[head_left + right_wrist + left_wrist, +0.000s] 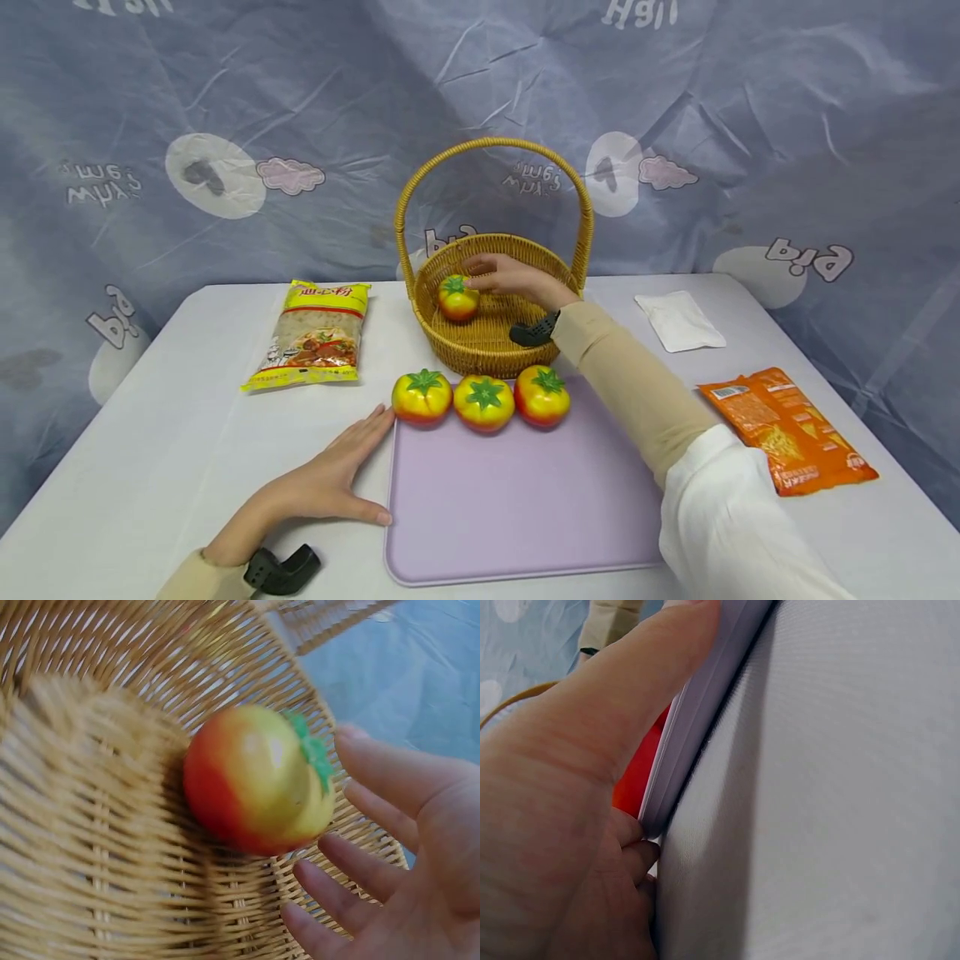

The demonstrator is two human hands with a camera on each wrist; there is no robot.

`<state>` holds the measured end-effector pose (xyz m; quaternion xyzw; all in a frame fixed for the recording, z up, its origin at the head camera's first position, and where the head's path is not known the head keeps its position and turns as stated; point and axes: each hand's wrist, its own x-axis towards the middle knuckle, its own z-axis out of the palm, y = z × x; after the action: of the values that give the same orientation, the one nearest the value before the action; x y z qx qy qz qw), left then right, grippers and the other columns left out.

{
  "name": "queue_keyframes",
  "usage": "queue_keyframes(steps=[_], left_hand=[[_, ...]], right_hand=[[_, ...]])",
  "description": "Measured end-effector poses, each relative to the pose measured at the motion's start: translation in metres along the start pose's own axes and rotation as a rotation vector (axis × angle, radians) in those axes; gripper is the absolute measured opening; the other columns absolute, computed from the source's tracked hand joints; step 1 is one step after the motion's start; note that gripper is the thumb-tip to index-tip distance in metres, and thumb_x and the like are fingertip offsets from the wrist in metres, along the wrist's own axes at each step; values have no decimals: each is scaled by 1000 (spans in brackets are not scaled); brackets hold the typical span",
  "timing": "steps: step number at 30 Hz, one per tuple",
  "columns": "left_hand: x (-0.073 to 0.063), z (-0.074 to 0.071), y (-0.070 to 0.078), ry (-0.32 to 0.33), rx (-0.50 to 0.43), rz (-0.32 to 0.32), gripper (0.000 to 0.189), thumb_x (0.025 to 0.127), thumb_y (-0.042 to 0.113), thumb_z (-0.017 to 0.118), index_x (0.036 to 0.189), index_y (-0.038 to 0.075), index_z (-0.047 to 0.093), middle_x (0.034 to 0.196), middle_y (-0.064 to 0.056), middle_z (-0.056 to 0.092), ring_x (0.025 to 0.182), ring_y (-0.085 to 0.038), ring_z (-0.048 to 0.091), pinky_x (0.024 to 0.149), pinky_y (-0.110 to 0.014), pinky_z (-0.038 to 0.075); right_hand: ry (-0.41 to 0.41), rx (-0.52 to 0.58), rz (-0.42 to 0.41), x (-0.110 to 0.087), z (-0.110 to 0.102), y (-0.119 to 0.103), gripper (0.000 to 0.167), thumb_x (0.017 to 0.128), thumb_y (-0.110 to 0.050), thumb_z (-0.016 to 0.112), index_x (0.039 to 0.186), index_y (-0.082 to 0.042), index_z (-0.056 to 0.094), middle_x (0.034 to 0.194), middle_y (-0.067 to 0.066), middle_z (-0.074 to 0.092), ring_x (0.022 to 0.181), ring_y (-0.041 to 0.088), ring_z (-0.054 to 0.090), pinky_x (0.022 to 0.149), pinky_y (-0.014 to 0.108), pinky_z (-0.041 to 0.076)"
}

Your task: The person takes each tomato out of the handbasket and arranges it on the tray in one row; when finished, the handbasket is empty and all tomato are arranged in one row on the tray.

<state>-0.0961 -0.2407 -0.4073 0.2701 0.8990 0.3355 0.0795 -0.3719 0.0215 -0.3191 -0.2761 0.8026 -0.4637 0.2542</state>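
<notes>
Inside the wicker basket (491, 354), a red-and-yellow tomato (458, 300) with a green leafy top lies against the left side. My right hand (510, 277) reaches in just beside it. In the right wrist view the fingers (360, 862) are spread and loosely bent, right by the tomato (255, 780) but not wrapped round it. Three similar tomatoes (422, 397) stand in a row along the far edge of the lilac tray (525, 508). My left hand (330, 479) rests at the tray's left edge, fingertips by the leftmost tomato and thumb at the rim.
A yellow-ended food packet (311, 337) lies left of the basket. To the right are a small white packet (680, 322) and an orange snack bag (787, 429). The basket's tall handle (495, 143) arches above my right hand. A blue-grey cloth (300, 100) hangs behind the table.
</notes>
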Motion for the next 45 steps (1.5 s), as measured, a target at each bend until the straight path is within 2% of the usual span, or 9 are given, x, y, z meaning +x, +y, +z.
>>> queue_keyframes(steps=[3, 6, 11, 16, 21, 28, 32, 37, 45], left_hand=[[2, 1, 1, -3, 0, 4, 117, 68, 53, 78, 149, 0, 12, 153, -17, 9, 139, -33, 4, 110, -45, 4], [4, 3, 2, -10, -3, 12, 117, 68, 53, 77, 148, -1, 12, 153, -17, 9, 139, -32, 3, 111, -37, 1], [5, 5, 2, -14, -13, 13, 116, 68, 53, 77, 149, 0, 13, 153, -16, 9, 139, -31, 3, 109, -27, -2], [6, 7, 2, -14, -19, 7, 117, 67, 53, 78, 149, 1, 13, 153, -15, 9, 139, -31, 3, 110, -34, 1], [6, 10, 1, -18, -21, 2, 117, 67, 54, 78, 149, 1, 13, 154, -15, 9, 139, -30, 3, 110, -45, 4], [8, 11, 3, -23, -23, 12, 117, 67, 54, 78, 149, 1, 12, 153, -16, 10, 139, -32, 4, 108, -50, 6], [7, 11, 2, -8, -7, 22, 117, 67, 55, 77, 149, 1, 13, 153, -16, 11, 139, -33, 5, 107, -53, 8], [5, 9, 1, 7, -1, 8, 118, 66, 56, 77, 149, 2, 14, 154, -15, 10, 139, -32, 5, 110, -45, 6], [1, 4, 1, 21, 17, -17, 119, 64, 57, 78, 149, 2, 14, 154, -13, 10, 139, -30, 5, 109, -27, 1]], right_hand=[[-34, -118, -13, 0, 3, -4, 57, 92, -18, 61, 141, -3, 37, 142, 15, 37, 128, 28, 36, 102, 43, 32], [-49, -225, -12, 2, 6, -4, 60, 91, -20, 63, 142, -3, 36, 142, 15, 36, 129, 27, 34, 102, 39, 32], [-75, -297, 39, 4, 9, -4, 71, 89, -26, 65, 145, -4, 28, 142, 15, 34, 126, 26, 36, 101, 38, 33], [-114, -348, 74, 5, 10, -2, 81, 85, -27, 70, 147, -4, 22, 138, 15, 36, 121, 24, 39, 100, 35, 34], [-77, -282, 57, 4, 12, 2, 74, 85, -20, 70, 143, -4, 27, 133, 16, 39, 116, 25, 43, 94, 35, 40], [12, -42, 43, -7, 2, -4, 68, 87, -15, 67, 141, -5, 28, 128, 17, 41, 110, 28, 48, 90, 45, 44], [95, 55, 13, -28, -17, -22, 67, 89, -17, 65, 143, -6, 27, 128, 16, 41, 112, 28, 47, 93, 46, 42], [229, 222, -18, -77, -40, -41, 63, 92, -16, 59, 144, -6, 24, 131, 16, 39, 112, 26, 49, 92, 39, 45], [326, 343, 17, -176, -44, -25, 57, 94, -19, 52, 139, 2, 24, 124, 16, 39, 98, 20, 55, 94, 42, 42]])
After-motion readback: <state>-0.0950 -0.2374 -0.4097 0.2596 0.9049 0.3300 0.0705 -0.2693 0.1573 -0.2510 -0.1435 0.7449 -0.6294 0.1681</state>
